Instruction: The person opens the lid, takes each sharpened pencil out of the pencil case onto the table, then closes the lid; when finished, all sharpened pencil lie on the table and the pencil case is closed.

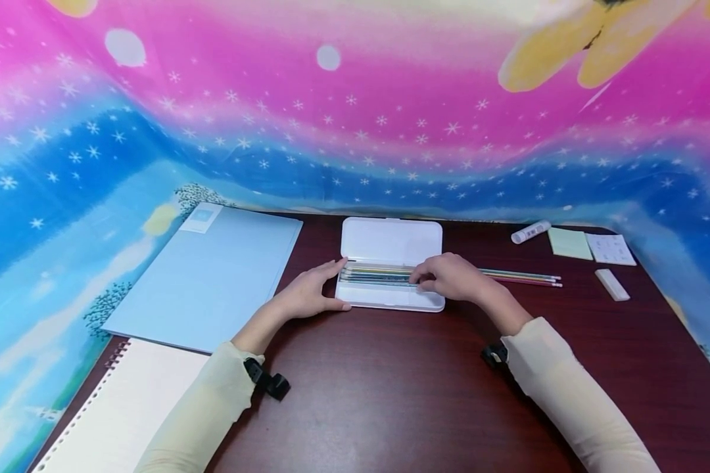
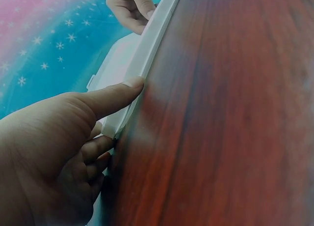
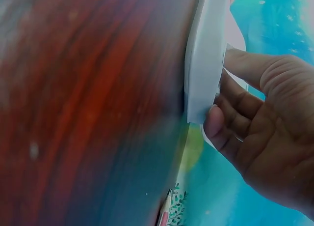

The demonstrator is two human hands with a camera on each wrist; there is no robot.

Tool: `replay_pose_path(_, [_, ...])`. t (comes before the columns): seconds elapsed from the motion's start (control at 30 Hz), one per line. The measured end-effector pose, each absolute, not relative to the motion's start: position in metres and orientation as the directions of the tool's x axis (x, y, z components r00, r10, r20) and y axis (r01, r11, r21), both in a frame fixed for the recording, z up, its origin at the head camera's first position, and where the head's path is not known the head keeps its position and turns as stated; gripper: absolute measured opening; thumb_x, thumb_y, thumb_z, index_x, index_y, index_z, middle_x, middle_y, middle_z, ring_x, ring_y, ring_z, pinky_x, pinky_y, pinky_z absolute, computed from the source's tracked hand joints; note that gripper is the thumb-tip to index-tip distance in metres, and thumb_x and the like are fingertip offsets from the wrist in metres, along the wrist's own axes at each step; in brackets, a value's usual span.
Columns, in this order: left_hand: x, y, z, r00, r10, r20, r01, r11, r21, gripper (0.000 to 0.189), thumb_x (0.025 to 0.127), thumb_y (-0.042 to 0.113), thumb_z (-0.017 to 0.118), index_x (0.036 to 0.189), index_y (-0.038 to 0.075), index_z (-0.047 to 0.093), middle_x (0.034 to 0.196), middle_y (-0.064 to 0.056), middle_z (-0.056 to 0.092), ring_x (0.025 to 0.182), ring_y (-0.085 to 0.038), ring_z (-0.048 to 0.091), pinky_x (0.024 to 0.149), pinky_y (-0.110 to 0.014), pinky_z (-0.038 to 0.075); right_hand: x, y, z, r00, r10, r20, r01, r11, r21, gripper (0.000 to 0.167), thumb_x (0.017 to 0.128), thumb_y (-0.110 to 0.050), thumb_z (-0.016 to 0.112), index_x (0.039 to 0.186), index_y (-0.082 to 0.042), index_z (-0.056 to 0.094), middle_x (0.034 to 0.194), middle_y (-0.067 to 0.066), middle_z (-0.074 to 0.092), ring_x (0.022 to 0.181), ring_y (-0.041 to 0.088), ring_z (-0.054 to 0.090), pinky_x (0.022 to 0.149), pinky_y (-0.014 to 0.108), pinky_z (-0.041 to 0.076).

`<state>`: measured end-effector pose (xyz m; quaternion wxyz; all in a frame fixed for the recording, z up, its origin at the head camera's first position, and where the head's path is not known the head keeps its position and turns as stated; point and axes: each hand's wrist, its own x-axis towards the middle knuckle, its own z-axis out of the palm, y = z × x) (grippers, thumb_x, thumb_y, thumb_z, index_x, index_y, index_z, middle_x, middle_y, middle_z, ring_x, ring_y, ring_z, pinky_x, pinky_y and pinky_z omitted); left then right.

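A white pencil case (image 1: pixel 390 301) lies on the table with its lid (image 1: pixel 392 239) raised at the back. Several pencils (image 1: pixel 371 275) lie lengthwise inside it. My left hand (image 1: pixel 304 291) grips the case's left end, the thumb along the front wall and the fingers around the end. In the left wrist view, that thumb (image 2: pixel 120 94) presses the case's side. My right hand (image 1: pixel 449 276) reaches over the right half of the case, its curled fingers and thumb pinching at the pencils; the fingertips are partly hidden. More pencils (image 1: pixel 523 276) lie to the right, partly behind this hand.
On the left are a light blue folder (image 1: pixel 213 276) and a spiral notebook (image 1: pixel 124 407). At the far right lie a glue stick (image 1: pixel 530 232), a green sticky-note pad (image 1: pixel 570 243), a pale printed pad (image 1: pixel 611 249) and a white eraser (image 1: pixel 613 284). A patterned cloth (image 1: pixel 343 118) hangs behind.
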<state>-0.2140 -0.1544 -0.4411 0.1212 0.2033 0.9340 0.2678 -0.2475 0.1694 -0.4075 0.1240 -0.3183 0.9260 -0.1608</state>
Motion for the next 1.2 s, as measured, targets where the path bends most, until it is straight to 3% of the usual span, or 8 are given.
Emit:
replay_pose_path(0.27, [-0.214, -0.154, -0.442, -0.890, 0.439, -0.126, 0.303, 0.774, 0.556, 0.098, 0.086, 0.050, 0.077, 0.163, 0.023, 0.022, 0.167, -0.012, 0.028, 0.155, -0.031, 0.026, 0.123, -0.052, 0.029, -0.247, 0.176, -0.404, -0.791, -0.609, -0.059, -0.532, 0.732, -0.426, 0.018, 0.093, -0.016, 0.074, 0.109, -0.021, 0.081, 0.112, 0.000, 0.077, 0.102, 0.018, 0.069, 0.092, 0.043, 0.056])
replay_pose_path(0.8, [-0.213, -0.153, -0.440, -0.893, 0.436, -0.112, 0.307, 0.771, 0.558, 0.099, 0.086, 0.049, 0.078, 0.163, 0.020, 0.023, 0.167, -0.012, 0.028, 0.155, -0.032, 0.027, 0.123, -0.052, 0.030, -0.248, 0.217, -0.395, -0.846, -0.527, 0.076, -0.497, 0.731, -0.467, 0.019, 0.092, -0.016, 0.075, 0.109, -0.022, 0.082, 0.098, -0.003, 0.076, 0.088, 0.015, 0.066, 0.080, 0.037, 0.053])
replay_pose_path(1.2, [-0.213, -0.154, -0.442, -0.888, 0.448, -0.102, 0.323, 0.767, 0.555, 0.099, 0.086, 0.048, 0.078, 0.163, 0.018, 0.023, 0.167, -0.014, 0.029, 0.154, -0.032, 0.029, 0.122, -0.052, 0.031, -0.247, 0.253, -0.391, -0.874, -0.483, 0.052, -0.442, 0.746, -0.499, 0.019, 0.094, -0.018, 0.074, 0.110, -0.023, 0.081, 0.094, -0.004, 0.074, 0.081, 0.014, 0.062, 0.074, 0.031, 0.050])
